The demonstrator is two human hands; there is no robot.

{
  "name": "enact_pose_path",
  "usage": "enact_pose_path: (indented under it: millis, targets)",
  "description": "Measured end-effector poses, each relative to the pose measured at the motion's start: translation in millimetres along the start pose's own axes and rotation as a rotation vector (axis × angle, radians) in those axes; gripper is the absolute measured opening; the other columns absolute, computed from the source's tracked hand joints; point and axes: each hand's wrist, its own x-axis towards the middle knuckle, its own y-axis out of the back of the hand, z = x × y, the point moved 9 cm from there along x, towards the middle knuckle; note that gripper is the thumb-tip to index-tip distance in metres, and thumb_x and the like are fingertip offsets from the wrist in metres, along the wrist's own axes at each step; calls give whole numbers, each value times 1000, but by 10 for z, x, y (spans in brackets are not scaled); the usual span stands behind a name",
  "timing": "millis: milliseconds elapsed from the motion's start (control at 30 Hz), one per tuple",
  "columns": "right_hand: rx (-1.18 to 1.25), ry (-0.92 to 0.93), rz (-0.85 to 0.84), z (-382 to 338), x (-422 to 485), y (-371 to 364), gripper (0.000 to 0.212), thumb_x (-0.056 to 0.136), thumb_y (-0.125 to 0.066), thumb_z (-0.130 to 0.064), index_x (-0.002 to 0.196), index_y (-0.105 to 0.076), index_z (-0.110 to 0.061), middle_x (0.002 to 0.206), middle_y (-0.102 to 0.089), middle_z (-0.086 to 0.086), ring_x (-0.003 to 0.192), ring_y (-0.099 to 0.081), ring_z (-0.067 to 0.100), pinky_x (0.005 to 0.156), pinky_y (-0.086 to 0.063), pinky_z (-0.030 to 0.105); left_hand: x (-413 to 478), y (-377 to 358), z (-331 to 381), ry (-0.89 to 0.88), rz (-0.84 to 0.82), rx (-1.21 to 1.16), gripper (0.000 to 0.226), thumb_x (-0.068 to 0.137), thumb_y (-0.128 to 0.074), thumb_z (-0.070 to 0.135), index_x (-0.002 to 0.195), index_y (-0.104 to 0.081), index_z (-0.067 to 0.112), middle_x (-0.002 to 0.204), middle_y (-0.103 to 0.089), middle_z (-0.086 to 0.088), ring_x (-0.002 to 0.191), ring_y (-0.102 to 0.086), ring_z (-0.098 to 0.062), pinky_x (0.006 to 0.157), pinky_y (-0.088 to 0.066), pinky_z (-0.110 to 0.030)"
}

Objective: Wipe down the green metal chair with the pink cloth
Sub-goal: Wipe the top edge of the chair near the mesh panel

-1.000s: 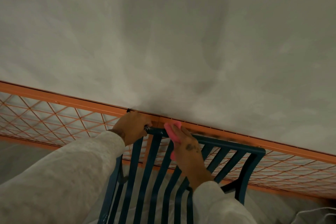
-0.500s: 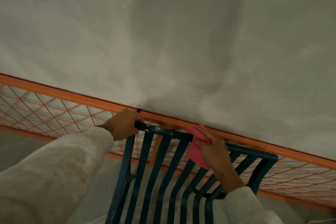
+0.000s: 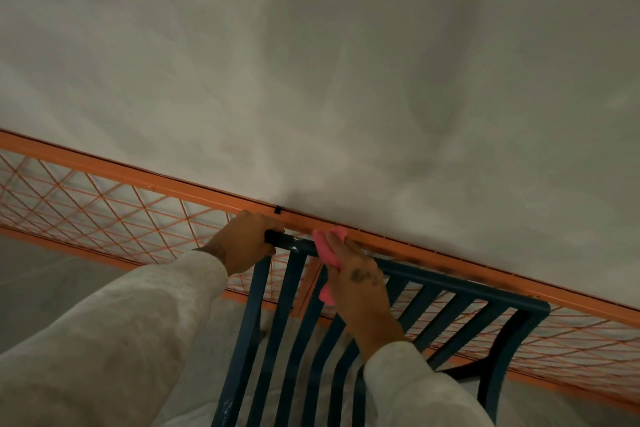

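Gripping the green chair rail, left hand clamps; right hand clutches pink cloth on it; orange fence, grey wall behind.

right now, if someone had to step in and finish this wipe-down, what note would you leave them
Left hand: grips the left end of the green metal chair top rail, steadying it.
Right hand: holds the pink cloth wrapped over the top rail, just right of the left hand.
The chair back stands close against an orange mesh fence.
Done: the cloth is on the top rail; how much is already clean cannot be told.
Left: probably the rail toward its right corner, the back slats and the side frame. The seat is out of view.
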Motion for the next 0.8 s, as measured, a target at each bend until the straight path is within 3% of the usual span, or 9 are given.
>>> enact_pose_path:
  millis: [100, 167, 333, 567, 667, 800]
  targets:
    - [84, -103, 93, 427, -54, 192, 58, 97, -58, -19, 146, -38, -42, 156, -37, -6, 141, -39, 20, 118, -29, 35, -7, -5, 3, -4, 2, -16, 22, 82, -70, 8, 102, -70, 17, 91, -69, 0, 83, -62, -15, 82, -53, -33]
    - [114, -126, 130, 528, -105, 296, 52, 97, -60, -21, 142, -44, -42, 151, -44, -5, 136, -45, 19, 116, -35, 38, -11, -3, -11, 1, 1, -26, 22, 82, -70, 7, 102, -70, 17, 90, -69, 1, 82, -62, -14, 82, -53, -32]
    - [98, -160, 114, 326, -28, 132, 68, 88, -63, 2, 145, -44, -30, 152, -42, 2, 137, -44, 24, 113, -39, 40, -20, -24, -45, 32, 32, -54, 23, 83, -69, 6, 103, -70, 16, 94, -70, -1, 85, -63, -15, 86, -54, -32]
    - [16, -1, 63, -33, 49, -71, 83, 86, -63, 6, 151, -31, -36, 158, -32, -2, 139, -41, 25, 109, -44, 40, -3, -30, -61, 31, 19, -31, 25, 82, -70, 6, 105, -70, 17, 96, -70, -2, 87, -63, -16, 86, -53, -34]
    - [-53, -53, 32, 368, -57, 161, 86, 86, -64, 3, 149, -26, -42, 158, -31, -7, 142, -35, 21, 116, -29, 32, -21, -33, -43, 17, 16, -52, 23, 84, -69, 8, 103, -69, 20, 91, -69, 2, 83, -62, -13, 85, -54, -34]
    - [-11, -121, 84, 712, -176, 526, 58, 95, -58, -7, 145, -43, -32, 149, -44, -4, 138, -40, 19, 105, -15, 14, -35, -25, -31, 8, 11, -56, 20, 84, -68, 8, 101, -70, 19, 91, -69, 2, 82, -62, -12, 85, -54, -34]
